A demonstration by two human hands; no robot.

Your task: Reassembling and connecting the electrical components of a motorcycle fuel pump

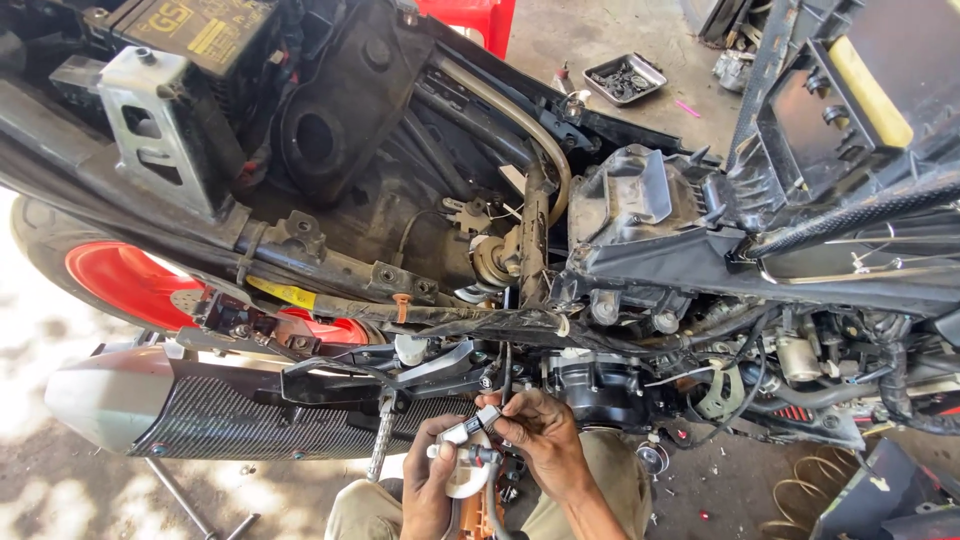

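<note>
While both hands pinch, the white connector sits between their grips.

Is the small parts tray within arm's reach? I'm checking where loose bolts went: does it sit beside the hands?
No: the parts tray lies on the ground beyond the motorcycle, far from both hands.

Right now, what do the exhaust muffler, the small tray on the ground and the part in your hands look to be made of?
The muffler looks like metal: a black mesh-textured heat shield with a dull silver end cap. The tray looks like thin grey sheet metal, dented and dirty. The part, held by the left hand and right hand, seems to be whitish plastic or light metal with small fittings; the material is hard to tell.
</note>
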